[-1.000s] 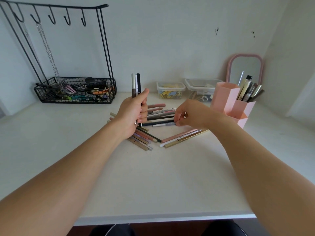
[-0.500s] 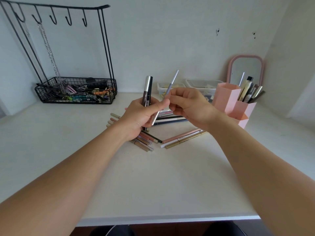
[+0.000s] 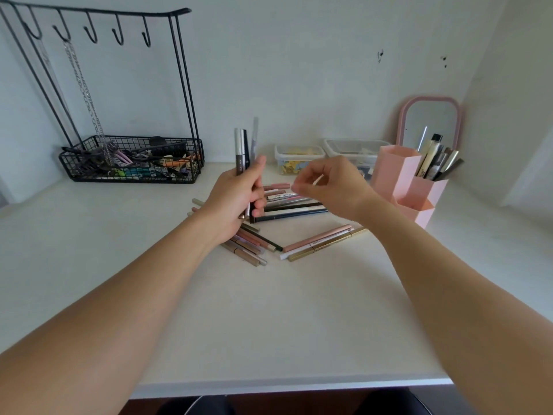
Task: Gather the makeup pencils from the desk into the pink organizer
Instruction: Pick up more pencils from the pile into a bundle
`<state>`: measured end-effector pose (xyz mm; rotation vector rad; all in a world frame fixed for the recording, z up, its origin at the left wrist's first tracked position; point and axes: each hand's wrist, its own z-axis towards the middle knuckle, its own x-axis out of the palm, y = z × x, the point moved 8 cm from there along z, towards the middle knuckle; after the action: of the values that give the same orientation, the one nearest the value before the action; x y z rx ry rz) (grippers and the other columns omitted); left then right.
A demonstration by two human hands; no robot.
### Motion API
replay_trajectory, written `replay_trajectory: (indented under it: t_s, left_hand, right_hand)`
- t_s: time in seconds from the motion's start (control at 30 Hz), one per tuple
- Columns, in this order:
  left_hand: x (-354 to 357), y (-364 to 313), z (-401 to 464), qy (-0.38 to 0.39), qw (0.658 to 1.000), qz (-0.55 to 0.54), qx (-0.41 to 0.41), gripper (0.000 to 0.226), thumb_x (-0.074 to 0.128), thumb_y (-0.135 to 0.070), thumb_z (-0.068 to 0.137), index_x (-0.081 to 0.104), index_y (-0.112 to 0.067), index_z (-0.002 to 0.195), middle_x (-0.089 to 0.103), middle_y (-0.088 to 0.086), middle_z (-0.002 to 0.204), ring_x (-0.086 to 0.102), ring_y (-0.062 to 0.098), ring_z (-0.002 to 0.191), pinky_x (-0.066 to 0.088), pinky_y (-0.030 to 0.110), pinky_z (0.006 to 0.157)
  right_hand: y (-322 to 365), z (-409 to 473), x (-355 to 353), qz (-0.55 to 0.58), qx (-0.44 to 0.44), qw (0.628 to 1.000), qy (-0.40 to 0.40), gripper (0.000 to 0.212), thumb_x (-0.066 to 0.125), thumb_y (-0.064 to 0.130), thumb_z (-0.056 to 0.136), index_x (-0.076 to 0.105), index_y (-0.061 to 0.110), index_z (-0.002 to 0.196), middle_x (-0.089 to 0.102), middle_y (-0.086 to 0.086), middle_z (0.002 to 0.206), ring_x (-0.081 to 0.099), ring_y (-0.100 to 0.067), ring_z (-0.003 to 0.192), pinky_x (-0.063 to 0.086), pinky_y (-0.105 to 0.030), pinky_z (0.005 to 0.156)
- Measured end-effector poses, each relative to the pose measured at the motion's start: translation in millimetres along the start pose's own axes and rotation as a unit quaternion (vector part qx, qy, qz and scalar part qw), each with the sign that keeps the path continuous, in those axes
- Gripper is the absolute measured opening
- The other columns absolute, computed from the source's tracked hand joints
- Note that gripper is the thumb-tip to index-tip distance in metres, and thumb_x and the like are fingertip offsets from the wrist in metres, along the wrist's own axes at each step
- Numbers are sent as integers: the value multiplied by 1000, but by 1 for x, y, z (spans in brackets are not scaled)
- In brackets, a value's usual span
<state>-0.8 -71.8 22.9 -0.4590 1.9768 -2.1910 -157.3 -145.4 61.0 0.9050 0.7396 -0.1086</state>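
My left hand (image 3: 236, 199) holds a small upright bunch of makeup pencils (image 3: 244, 149) above the desk: silver, black and a thin pale one. My right hand (image 3: 329, 187) hovers just right of it, fingers loosely curled and holding nothing. Under both hands lies a loose pile of makeup pencils (image 3: 294, 211) on the white desk, with pink, white and gold ones (image 3: 320, 242) nearer me and more (image 3: 254, 248) below my left wrist. The pink organizer (image 3: 402, 181) stands at the right with several pencils in its back cup.
A black wire rack (image 3: 131, 158) with hooks and a basket of clips stands at the back left. Two clear plastic boxes (image 3: 299, 158) sit at the wall behind my hands. A pink-framed mirror (image 3: 429, 121) leans behind the organizer. The desk's front edge (image 3: 284, 383) runs near me.
My right hand picked a thin pale pencil from the pile, passed it into my left hand's bunch and let go. It now hovers free to the right.
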Motion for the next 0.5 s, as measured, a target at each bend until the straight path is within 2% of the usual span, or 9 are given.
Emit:
replay_trajectory:
  t_s: [0.07,0.17,0.23,0.37,0.5]
  left_hand:
    - [-6,2,3,-18,1000,-22,-5,33,56,-39,102,52,-14,82,40,-4,52,39,11,44,32,21,41]
    - [-11,5,6,-33,998,-56,-9,15,56,-29,104,58,-15,99,44,-4,59,31,7,43,26,19,37]
    - [-15,5,7,-46,996,-74,-8,9,58,-26,102,56,-19,98,41,-5,62,27,7,43,23,19,35]
    - [-20,2,5,-70,995,-64,-8,33,67,-37,97,43,-23,77,31,-8,56,22,8,42,19,21,37]
    - [-19,2,3,-76,996,-29,-19,50,62,-49,96,34,-24,63,28,-6,51,23,10,41,19,23,38]
  right_hand:
    - [-1,-1,8,-127,-29,990,48,4,78,20,84,77,16,86,70,8,81,52,6,54,38,-4,54]
    - [-5,-3,19,-178,-37,979,91,5,77,16,83,78,17,88,66,13,79,53,15,62,36,-1,55]
    - [-7,-4,24,-200,-38,973,111,7,77,17,83,78,18,90,66,12,80,55,11,63,36,-3,55]
    - [-9,-6,31,-216,-32,966,140,8,76,18,85,76,17,93,69,3,85,54,-1,66,38,-7,55]
    - [-11,-7,33,-228,-22,960,159,6,72,19,89,76,17,93,61,9,79,51,-1,68,35,-9,59]
